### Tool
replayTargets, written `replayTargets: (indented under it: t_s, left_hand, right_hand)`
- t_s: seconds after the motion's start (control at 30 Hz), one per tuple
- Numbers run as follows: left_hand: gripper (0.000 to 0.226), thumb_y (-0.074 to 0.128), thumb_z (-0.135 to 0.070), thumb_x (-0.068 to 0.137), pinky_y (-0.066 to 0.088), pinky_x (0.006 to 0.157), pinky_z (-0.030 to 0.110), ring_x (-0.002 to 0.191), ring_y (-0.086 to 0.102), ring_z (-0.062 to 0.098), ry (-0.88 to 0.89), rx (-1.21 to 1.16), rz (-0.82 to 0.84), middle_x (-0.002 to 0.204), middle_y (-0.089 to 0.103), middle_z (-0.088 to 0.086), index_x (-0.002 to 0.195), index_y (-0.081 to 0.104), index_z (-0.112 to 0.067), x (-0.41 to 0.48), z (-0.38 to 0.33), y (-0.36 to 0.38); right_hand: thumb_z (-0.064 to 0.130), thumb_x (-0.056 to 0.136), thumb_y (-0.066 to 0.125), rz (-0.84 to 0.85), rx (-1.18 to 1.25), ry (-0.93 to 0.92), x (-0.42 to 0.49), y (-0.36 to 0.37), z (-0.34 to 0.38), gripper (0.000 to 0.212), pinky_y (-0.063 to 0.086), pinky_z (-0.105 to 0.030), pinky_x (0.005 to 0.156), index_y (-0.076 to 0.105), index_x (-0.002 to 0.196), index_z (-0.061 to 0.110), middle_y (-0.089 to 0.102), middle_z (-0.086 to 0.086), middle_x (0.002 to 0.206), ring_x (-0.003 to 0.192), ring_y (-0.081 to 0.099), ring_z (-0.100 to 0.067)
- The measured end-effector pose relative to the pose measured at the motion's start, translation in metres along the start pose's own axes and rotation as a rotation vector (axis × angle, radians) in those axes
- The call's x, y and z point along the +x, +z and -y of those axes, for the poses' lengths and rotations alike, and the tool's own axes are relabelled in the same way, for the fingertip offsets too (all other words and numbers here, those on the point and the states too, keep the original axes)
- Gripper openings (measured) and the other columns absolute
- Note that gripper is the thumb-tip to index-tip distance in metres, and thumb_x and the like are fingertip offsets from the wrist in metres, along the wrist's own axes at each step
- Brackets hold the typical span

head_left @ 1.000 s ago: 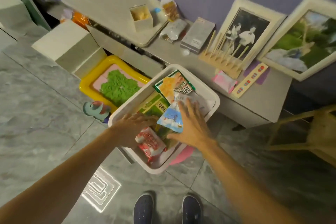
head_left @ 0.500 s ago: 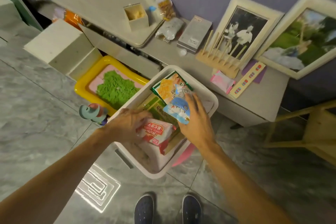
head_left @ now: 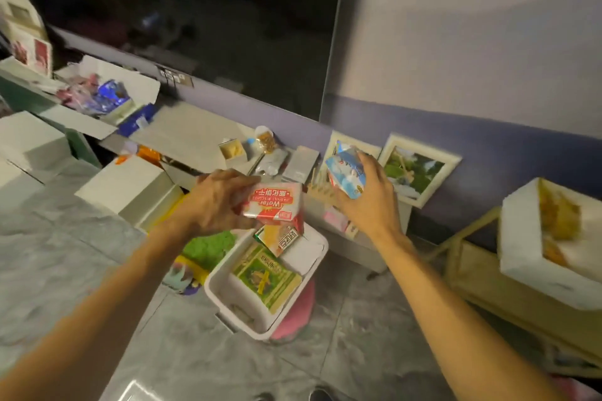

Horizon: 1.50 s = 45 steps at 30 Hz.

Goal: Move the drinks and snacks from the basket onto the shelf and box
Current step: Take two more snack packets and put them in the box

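Observation:
My left hand (head_left: 216, 202) grips a red and white biscuit pack (head_left: 277, 205), held above the far end of the white basket (head_left: 228, 299) on the floor. My right hand (head_left: 368, 202) holds a blue and white snack pouch (head_left: 345, 171) raised over the low shelf (head_left: 182, 133). Inside the basket lie a green packet (head_left: 267, 277), an orange and green packet (head_left: 280, 238) and something white. A white box (head_left: 534, 251) with yellow contents stands on a wooden stand at the right.
Two framed pictures (head_left: 417, 169) lean on the purple wall behind a wooden rack. The shelf carries a small open carton (head_left: 233, 151), bagged snacks and a grey box. An open white box (head_left: 107, 98) with wrappers sits far left. A yellow tray with green filling (head_left: 208, 247) lies left of the basket.
Both hands have lifted out of the basket, the left with the biscuit pack, the right with the blue pouch. The view has tilted up toward the wall and dark screen.

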<state>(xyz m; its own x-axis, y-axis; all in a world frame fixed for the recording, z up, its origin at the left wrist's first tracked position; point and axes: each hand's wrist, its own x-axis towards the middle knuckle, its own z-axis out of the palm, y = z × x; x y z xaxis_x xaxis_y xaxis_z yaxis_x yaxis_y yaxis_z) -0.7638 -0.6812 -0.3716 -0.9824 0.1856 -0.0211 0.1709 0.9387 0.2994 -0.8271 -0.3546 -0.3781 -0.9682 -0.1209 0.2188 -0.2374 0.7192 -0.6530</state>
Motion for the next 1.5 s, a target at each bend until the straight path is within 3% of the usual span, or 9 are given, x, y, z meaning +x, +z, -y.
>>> replayTargets:
  t_s: [0.1,0.3,0.57,0.7,0.93,1.07,1.2,1.4,1.5]
  left_hand:
    - [0.103,0.065,-0.089,0.061,0.042,0.105,0.055,0.125,0.056,0.025,0.045,0.017,-0.057,0.136,0.061,-0.003,0.149,0.047,-0.038,0.003,-0.041,-0.065]
    - [0.103,0.065,-0.088,0.061,0.048,0.104,0.050,0.116,0.058,0.016,0.195,-0.025,-0.060,0.130,0.061,-0.009,0.149,0.048,-0.036,0.029,-0.129,-0.139]
    - [0.101,0.063,-0.090,0.067,0.051,0.103,0.040,0.114,0.058,0.009,0.486,-0.021,-0.006,0.130,0.059,-0.014,0.150,0.044,-0.036,0.083,-0.287,-0.156]
    - [0.098,0.063,-0.090,0.068,0.054,0.100,0.040,0.110,0.059,0.007,0.585,-0.036,0.020,0.128,0.063,-0.013,0.148,0.048,-0.034,0.107,-0.377,-0.134]
    - [0.092,0.070,-0.086,0.065,0.049,0.086,0.022,0.101,0.060,0.002,0.684,-0.093,0.049,0.123,0.065,-0.016,0.139,0.055,-0.036,0.140,-0.500,-0.082]
    - [0.098,0.063,-0.094,0.061,0.055,0.098,0.033,0.110,0.062,0.007,0.687,-0.050,0.092,0.128,0.063,-0.017,0.141,0.052,-0.039,0.167,-0.543,-0.042]
    - [0.111,0.048,-0.105,0.051,0.053,0.103,0.040,0.117,0.061,0.011,0.683,-0.034,0.146,0.132,0.061,-0.017,0.143,0.049,-0.043,0.200,-0.575,0.001]
    - [0.096,0.066,-0.089,0.063,0.040,0.116,0.047,0.129,0.054,0.015,0.661,0.045,0.208,0.139,0.055,-0.014,0.146,0.043,-0.046,0.275,-0.605,0.076]
    - [0.096,0.064,-0.088,0.066,0.030,0.120,0.046,0.134,0.048,0.017,0.675,0.096,0.234,0.146,0.050,-0.009,0.149,0.040,-0.044,0.315,-0.622,0.111]
  right_hand:
    - [0.029,0.087,0.088,-0.058,0.026,-0.006,0.000,-0.065,0.029,0.081,0.059,-0.043,0.099,0.045,0.156,0.020,0.057,-0.007,0.150,0.130,0.060,-0.029]
    - [0.033,0.086,0.090,-0.183,0.041,0.070,-0.018,-0.173,0.046,0.081,0.050,-0.014,0.085,0.049,0.155,0.018,0.063,-0.003,0.142,0.123,0.064,-0.018]
    - [0.036,0.089,0.087,-0.413,-0.012,0.215,-0.077,-0.301,0.002,0.083,0.051,-0.021,0.089,0.045,0.159,0.019,0.060,-0.002,0.150,0.132,0.062,-0.021]
    - [0.039,0.088,0.088,-0.504,-0.036,0.282,-0.112,-0.364,-0.052,0.086,0.060,-0.033,0.098,0.044,0.160,0.023,0.060,-0.001,0.150,0.132,0.063,-0.021]
    - [0.047,0.086,0.087,-0.527,-0.073,0.367,-0.141,-0.456,-0.145,0.085,0.061,-0.028,0.089,0.044,0.157,0.028,0.060,0.003,0.147,0.129,0.064,-0.020]
    - [0.048,0.087,0.085,-0.514,-0.078,0.413,-0.143,-0.479,-0.190,0.081,0.049,-0.012,0.080,0.045,0.155,0.029,0.060,0.004,0.148,0.128,0.064,-0.018]
    - [0.051,0.087,0.083,-0.476,-0.052,0.473,-0.138,-0.484,-0.237,0.082,0.058,-0.024,0.089,0.043,0.155,0.030,0.059,0.005,0.149,0.124,0.064,-0.017]
    - [0.055,0.089,0.080,-0.406,-0.080,0.584,-0.102,-0.476,-0.320,0.088,0.051,-0.016,0.080,0.038,0.161,0.027,0.056,0.002,0.153,0.127,0.062,-0.017]
    - [0.055,0.094,0.075,-0.338,-0.139,0.619,-0.076,-0.473,-0.362,0.086,0.035,-0.004,0.068,0.033,0.163,0.026,0.053,0.004,0.154,0.132,0.057,-0.014]
